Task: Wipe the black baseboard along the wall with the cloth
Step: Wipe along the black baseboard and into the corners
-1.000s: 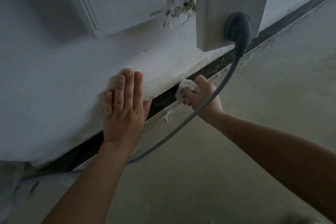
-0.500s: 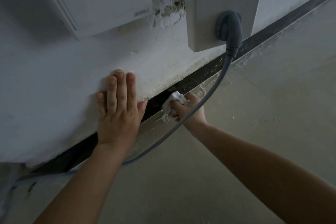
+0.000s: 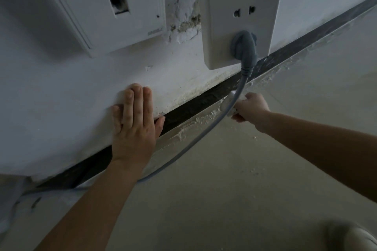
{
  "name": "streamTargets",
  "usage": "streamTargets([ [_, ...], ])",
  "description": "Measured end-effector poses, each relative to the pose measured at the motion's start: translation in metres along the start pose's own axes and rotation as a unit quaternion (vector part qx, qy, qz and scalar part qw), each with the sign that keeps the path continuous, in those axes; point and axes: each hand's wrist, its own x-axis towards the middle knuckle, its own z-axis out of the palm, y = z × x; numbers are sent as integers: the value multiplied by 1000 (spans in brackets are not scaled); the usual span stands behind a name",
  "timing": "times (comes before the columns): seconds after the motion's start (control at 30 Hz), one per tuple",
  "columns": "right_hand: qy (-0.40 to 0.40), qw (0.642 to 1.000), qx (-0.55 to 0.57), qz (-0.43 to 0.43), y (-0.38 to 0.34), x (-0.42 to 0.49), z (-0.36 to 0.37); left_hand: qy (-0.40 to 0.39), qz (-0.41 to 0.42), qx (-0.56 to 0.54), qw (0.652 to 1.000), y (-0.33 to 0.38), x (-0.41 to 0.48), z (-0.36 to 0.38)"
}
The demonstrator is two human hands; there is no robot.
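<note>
Left hand (image 3: 133,128) lay flat and open on the wall (image 3: 71,98). Right hand (image 3: 250,108) gripped the cloth (image 3: 228,104) against the baseboard (image 3: 195,104), behind the cord (image 3: 206,134). Best approach: firm pressure, keep cloth clear of cord.

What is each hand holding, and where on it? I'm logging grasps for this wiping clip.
The right hand grips the bunched white cloth in its fingers at the baseboard. The left hand holds nothing, flat against the wall.
</note>
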Motion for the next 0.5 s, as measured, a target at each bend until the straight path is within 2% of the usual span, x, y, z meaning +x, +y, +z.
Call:
streamTargets([
  [0.17, -121, 977, -138, -109, 0, -16, -1, -48, 70, -50, 995, 13, 10, -14],
  [0.3, -117, 955, -185, -200, -3, -19, -1, -86, 118, -7, 989, 25, 20, -18],
  [0.37, -116, 950, -177, -231, -2, -20, 3, -88, 124, 20, 988, 27, 23, -18],
  [0.5, -122, 957, -84, -249, -1, -18, 24, -47, 121, 66, 989, 29, 37, -20],
])
